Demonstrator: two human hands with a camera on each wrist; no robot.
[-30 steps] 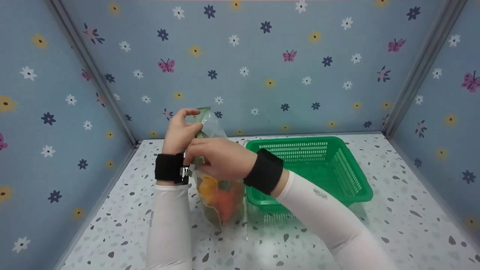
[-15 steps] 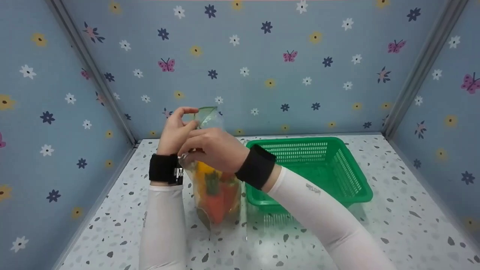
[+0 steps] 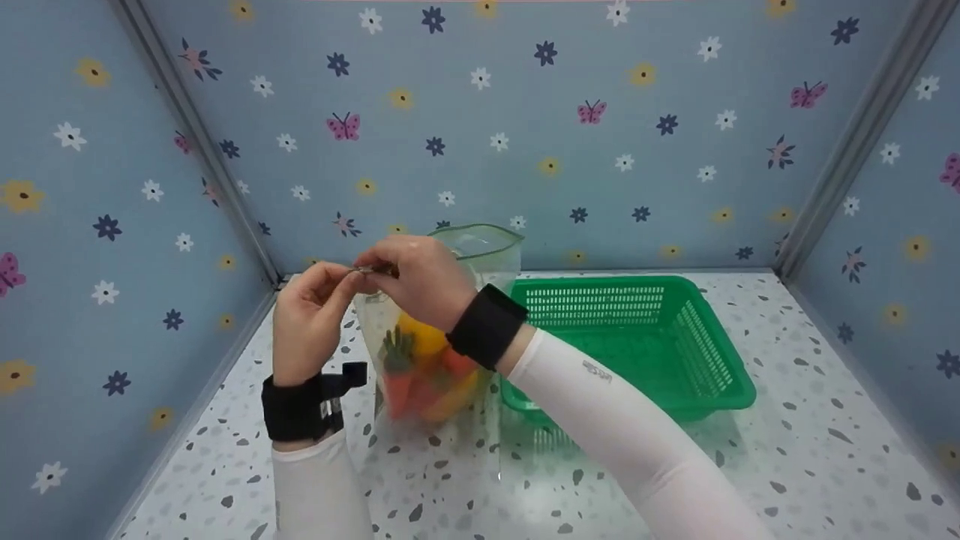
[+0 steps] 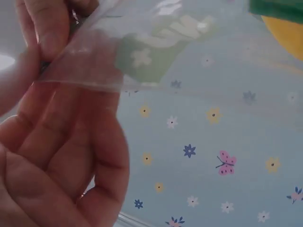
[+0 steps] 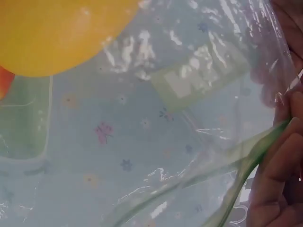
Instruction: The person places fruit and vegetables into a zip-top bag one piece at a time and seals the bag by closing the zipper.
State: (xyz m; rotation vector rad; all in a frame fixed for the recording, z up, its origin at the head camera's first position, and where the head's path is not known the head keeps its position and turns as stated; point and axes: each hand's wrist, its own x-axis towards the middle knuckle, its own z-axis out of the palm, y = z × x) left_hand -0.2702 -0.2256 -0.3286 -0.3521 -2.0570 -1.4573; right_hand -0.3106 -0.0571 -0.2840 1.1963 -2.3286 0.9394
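A clear zip bag (image 3: 491, 279) with a green zip strip stands on the table, its mouth gaping at the top. Inside it are an orange carrot (image 3: 397, 390) with a green top, a rounded yellow item (image 3: 424, 339) and other orange pieces, blurred through the film. My left hand (image 3: 307, 322) pinches the bag's left upper edge between thumb and fingers, the film lying across its fingers in the left wrist view. Right beside it, my right hand (image 3: 424, 281) pinches the same edge near the green strip (image 5: 258, 151). Both sets of fingertips nearly meet and partly hide the bag's rim.
A green plastic basket (image 3: 600, 283) stands right of the bag, under my right forearm. The speckled white table (image 3: 450, 495) ends at a flowered back wall (image 3: 525, 112), with side walls left and right. A loose strap end (image 3: 354, 373) sticks out from my left wristband.
Both hands have shifted left and the left hand has come lower, carrying the bag's edge with them. The bag has turned, and its open mouth now shows to the right of my hands.
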